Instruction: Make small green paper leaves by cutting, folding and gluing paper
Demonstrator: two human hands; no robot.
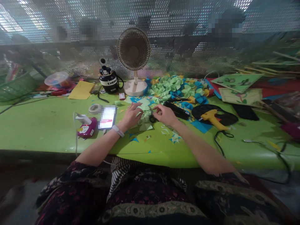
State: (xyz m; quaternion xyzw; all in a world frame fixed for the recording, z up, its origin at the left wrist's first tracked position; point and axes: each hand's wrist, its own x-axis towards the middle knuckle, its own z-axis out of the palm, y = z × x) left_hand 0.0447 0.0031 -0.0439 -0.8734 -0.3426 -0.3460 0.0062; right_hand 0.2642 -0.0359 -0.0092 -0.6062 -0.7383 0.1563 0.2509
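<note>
The scissors (152, 119) were located at the front centre of the work area, above the green surface (53, 125), with their dark handle at the fingers of the right hand (165, 115). The right grip was curled around the scissors. The left hand (132, 116) was positioned opposite, palm down with fingers bent, just beside the pale green paper (144, 102); whether its grip held the paper could not be determined. A light wristband (118, 130) was worn on the left wrist. Blue and pale green scraps (175, 138) lay on the near side of the hands. Behind the right hand stood a heap of folded paper pieces (171, 86), mainly pale green, with blue and yellow among them. To the right, a yellow glue gun (212, 118) rested partly on a flat black item (228, 117). To the left, a lit phone (107, 117) lay between the left forearm and a magenta case (87, 128), with a tape roll (94, 108) just behind. Farther back, a fan (133, 50) stood upright beside a black flask (109, 81), in front of a perforated panel (164, 40).
</note>
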